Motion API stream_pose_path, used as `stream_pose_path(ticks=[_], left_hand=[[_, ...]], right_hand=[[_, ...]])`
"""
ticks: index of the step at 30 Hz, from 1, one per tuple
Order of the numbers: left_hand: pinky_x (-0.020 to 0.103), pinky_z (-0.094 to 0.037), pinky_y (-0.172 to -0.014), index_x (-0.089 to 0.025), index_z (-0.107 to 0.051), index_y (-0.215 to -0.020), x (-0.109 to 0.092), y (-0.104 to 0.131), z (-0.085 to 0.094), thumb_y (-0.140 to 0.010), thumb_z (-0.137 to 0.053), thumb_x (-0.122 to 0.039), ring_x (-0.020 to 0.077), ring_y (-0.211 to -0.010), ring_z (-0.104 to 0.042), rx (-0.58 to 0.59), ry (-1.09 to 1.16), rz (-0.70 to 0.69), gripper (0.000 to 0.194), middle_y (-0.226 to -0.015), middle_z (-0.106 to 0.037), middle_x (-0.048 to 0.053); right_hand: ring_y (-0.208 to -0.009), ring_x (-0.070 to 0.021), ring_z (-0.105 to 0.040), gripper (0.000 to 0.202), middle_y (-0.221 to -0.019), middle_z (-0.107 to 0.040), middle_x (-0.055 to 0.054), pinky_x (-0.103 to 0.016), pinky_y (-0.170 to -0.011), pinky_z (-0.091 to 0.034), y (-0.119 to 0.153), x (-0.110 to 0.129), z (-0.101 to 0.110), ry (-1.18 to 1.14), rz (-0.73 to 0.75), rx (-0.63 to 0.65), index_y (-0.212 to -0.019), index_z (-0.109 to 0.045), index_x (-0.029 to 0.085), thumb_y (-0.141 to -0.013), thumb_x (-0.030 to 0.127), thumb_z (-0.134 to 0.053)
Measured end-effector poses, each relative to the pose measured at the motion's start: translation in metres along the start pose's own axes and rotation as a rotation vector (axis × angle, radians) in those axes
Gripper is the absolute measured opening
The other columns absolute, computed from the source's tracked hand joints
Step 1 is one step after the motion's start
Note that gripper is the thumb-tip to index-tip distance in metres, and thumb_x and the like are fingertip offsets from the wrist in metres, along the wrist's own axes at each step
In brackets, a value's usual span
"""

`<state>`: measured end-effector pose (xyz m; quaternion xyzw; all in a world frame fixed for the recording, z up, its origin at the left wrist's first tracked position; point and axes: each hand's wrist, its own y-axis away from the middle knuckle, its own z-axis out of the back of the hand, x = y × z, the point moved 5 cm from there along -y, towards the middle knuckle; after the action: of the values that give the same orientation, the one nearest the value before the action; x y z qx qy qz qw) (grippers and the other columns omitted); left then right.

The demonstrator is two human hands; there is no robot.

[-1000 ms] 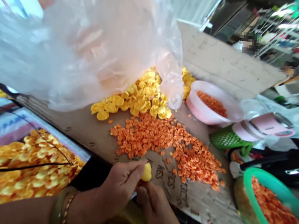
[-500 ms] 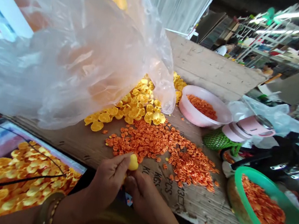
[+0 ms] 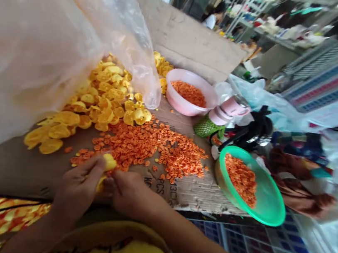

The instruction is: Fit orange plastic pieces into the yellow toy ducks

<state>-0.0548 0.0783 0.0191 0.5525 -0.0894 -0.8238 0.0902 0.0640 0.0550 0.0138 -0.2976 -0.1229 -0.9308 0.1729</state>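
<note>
My left hand is closed on a yellow petal piece, a thin, rounded, cup-like plastic flower part that pokes up past the thumb. Against its lower side, my right hand pinches with thumb and fingertips together; what lies between them is hidden. Just beyond both hands spreads a pile of small orange pieces on the cardboard tabletop. Farther left, a heap of yellow petal pieces spills out from under a large clear plastic bag.
A pink bowl of orange pieces stands at the back. Near it a pink cup sits by a green mesh holder. A green basin with more orange pieces tilts at the right edge. Yellow pieces fill a container below left. People sit in the background.
My view has swung to the right, so the table and bowls appear farther left. Both hands stay together at the yellow petal piece, which remains in my left hand.
</note>
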Motion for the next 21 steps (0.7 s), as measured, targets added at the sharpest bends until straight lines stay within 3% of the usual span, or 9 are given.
stream_pose_path(ticks=[2,6,10,17,21], left_hand=[[0.032,-0.05,-0.073,-0.018,-0.065,-0.08,-0.001,0.0,-0.006,-0.073,-0.053,-0.049,0.0233,-0.079,-0.061,0.058,0.059,0.011,0.034,-0.081,-0.068,0.005],[0.023,-0.039,-0.051,-0.017,-0.058,-0.067,0.002,0.003,-0.019,-0.076,-0.052,-0.044,0.0127,-0.056,-0.046,0.17,0.237,0.038,0.03,-0.06,-0.053,-0.001],[0.023,-0.034,-0.048,-0.017,-0.052,-0.062,0.009,0.011,-0.02,-0.079,-0.049,-0.042,0.0105,-0.053,-0.039,0.181,0.282,0.038,0.031,-0.056,-0.044,-0.003],[0.022,-0.037,-0.055,-0.015,-0.056,-0.066,0.005,0.02,-0.013,-0.08,-0.053,-0.036,0.0105,-0.06,-0.044,0.14,0.366,0.012,0.026,-0.063,-0.049,-0.001],[0.021,-0.042,-0.052,-0.015,-0.056,-0.078,0.012,0.014,-0.001,-0.078,-0.059,-0.04,0.0119,-0.059,-0.053,0.1,0.603,0.189,0.025,-0.066,-0.056,0.0]], right_hand=[[-0.053,-0.0121,-0.047,0.018,-0.068,-0.063,-0.004,-0.024,-0.051,-0.029,0.002,-0.004,0.0,0.07,0.098,0.012,-0.081,-0.057,0.016,-0.088,0.025,-0.043],[-0.051,-0.0119,-0.045,0.02,-0.066,-0.061,-0.006,-0.025,-0.052,-0.028,0.005,-0.008,-0.001,0.064,0.222,0.023,-0.079,-0.055,0.014,-0.088,0.023,-0.04],[-0.054,-0.0125,-0.046,0.026,-0.065,-0.059,-0.007,-0.025,-0.054,-0.028,0.007,-0.007,-0.009,-0.04,0.253,0.038,-0.073,-0.052,0.015,-0.09,0.025,-0.034],[-0.053,-0.0114,-0.044,0.033,-0.062,-0.054,-0.003,-0.024,-0.053,-0.029,0.017,0.004,-0.018,-0.202,0.163,-0.055,-0.074,-0.05,0.016,-0.095,0.029,-0.028],[-0.055,-0.0088,-0.046,0.036,-0.063,-0.055,0.0,-0.02,-0.05,-0.031,0.002,0.001,0.0,-0.293,0.184,0.097,-0.072,-0.052,0.016,-0.097,0.034,-0.033]])
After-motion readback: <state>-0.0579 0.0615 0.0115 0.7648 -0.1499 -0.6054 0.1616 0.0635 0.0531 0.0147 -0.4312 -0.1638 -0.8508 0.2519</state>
